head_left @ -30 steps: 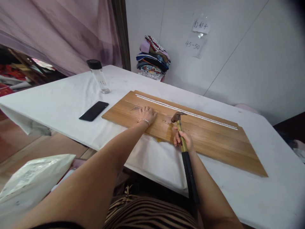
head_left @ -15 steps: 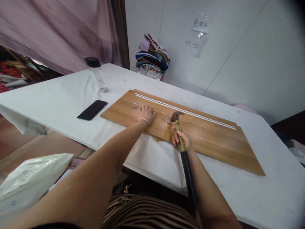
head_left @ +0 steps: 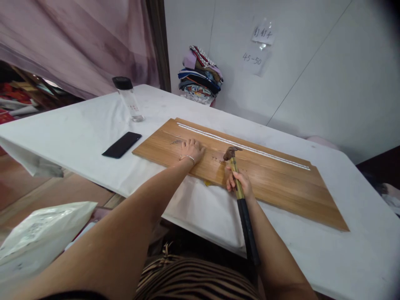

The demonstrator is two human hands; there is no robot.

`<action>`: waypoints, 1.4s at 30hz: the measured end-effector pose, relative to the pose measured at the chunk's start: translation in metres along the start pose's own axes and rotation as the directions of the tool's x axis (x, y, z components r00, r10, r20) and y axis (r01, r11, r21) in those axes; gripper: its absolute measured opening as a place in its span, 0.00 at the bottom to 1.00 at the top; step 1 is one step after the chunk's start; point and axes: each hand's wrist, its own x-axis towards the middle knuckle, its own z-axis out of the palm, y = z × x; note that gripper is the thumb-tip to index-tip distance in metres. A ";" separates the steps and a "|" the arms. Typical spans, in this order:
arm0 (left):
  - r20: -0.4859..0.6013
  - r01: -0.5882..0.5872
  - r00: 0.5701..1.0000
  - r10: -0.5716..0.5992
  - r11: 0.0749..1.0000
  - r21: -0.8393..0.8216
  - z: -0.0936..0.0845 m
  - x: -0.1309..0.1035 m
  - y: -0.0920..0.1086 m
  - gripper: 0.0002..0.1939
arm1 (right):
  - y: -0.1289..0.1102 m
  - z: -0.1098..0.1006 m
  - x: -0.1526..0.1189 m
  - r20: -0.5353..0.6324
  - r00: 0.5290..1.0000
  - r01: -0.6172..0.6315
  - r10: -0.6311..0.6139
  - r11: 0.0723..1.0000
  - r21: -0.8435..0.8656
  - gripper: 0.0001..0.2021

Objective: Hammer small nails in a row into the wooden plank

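My left hand [head_left: 191, 151] lies flat on a brown wooden board [head_left: 290, 191], fingers stretched out and a thin bracelet at the wrist. Just beyond its fingers a few loose nails [head_left: 176, 142] rest on the board. My right hand [head_left: 240, 183] is wrapped round the upper handle of a claw hammer [head_left: 239, 189]; the rusty head points away from me, above the board, and the black grip runs back toward my body. Several small dark marks, perhaps nail heads, dot the wood between my hands. A white measuring strip [head_left: 243, 146] runs along the board's far side.
The board lies on a white-covered table [head_left: 350, 200]. Left of it are a black phone [head_left: 121, 145] and a clear bottle [head_left: 131, 104] with a black lid. Folded clothes [head_left: 200, 75] are stacked by the wall. A white plastic bag [head_left: 43, 237] sits low at the left.
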 end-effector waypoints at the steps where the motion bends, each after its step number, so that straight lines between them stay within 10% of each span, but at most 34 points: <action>1: 0.001 -0.002 1.000 0.002 1.000 0.002 0.000 0.000 0.000 0.24 | 0.000 0.000 0.000 -0.004 1.000 0.010 -0.010 1.000 0.005 0.20; 42: -0.049 0.003 0.999 0.000 0.998 0.057 0.005 -0.001 -0.003 0.21 | 0.000 0.006 0.000 0.003 1.000 -0.025 0.025 1.000 0.018 0.19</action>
